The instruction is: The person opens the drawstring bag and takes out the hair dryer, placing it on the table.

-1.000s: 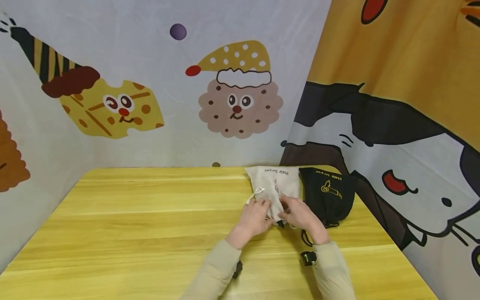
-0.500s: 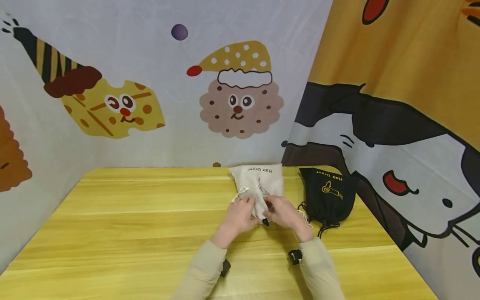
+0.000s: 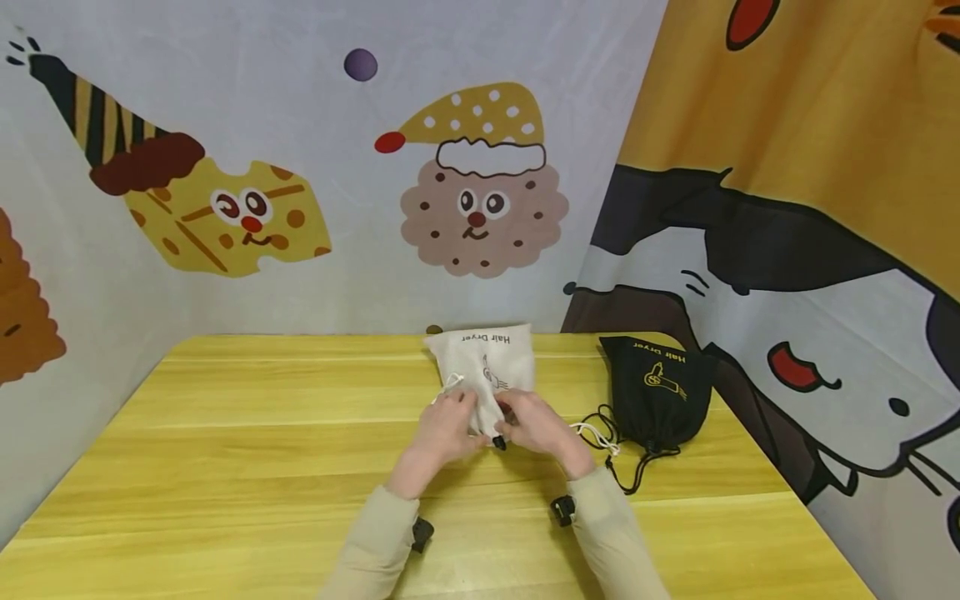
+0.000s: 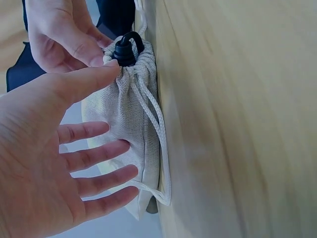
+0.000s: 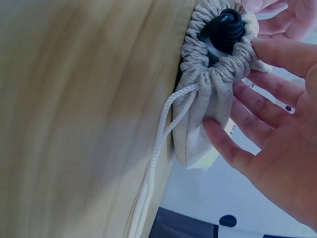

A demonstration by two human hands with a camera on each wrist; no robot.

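Observation:
An off-white drawstring bag (image 3: 517,360) printed "Hair Dryer" lies at the table's far edge, its mouth towards the person. My left hand (image 3: 444,427) holds it near the neck; the left wrist view shows the thumb at the gathered rim and the fingers spread along the fabric. On the other side my right hand (image 3: 534,423) holds the rim, thumb on top and fingers against the bag's side in the right wrist view. A ridged black cord end (image 5: 229,32) shows in the loosely gathered mouth. What else is inside is hidden.
A black drawstring bag (image 3: 660,392) with a yellow hair dryer print lies to the right. White drawstring (image 3: 596,437) trails from beside my right hand towards its black cords (image 3: 630,479). The wooden table (image 3: 247,467) meets a cartoon-printed curtain (image 3: 300,125) at the back.
Both hands and the off-white bag have moved left together, away from the black bag. The white drawstring now stretches out behind, and the black cords lie more spread out.

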